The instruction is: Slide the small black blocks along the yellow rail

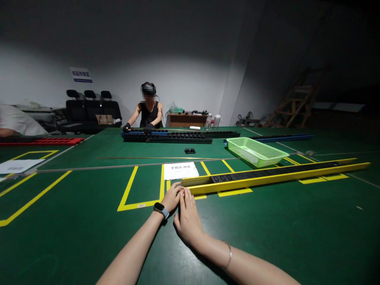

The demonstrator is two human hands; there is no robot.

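A long yellow rail (279,175) lies slanting across the right half of the green table. Black socket modules (222,178) sit in its channel, several of them visible near the left end. My left hand (171,199) has its bent fingers at that left end, gripping it; the fingertips are partly hidden. Beside it, my right hand (189,217) is flattened, fingers stretched out and touching the near side of the same end. Just behind my hands is a white paper label (181,171) with printed characters.
A light green plastic basket (258,152) stands behind the rail. Two small black parts (189,151) and a thin rod (157,158) lie farther back. Across the table, a co-worker (150,113) in black gloves handles black and blue rails (178,136). A red rail (59,141) lies far left.
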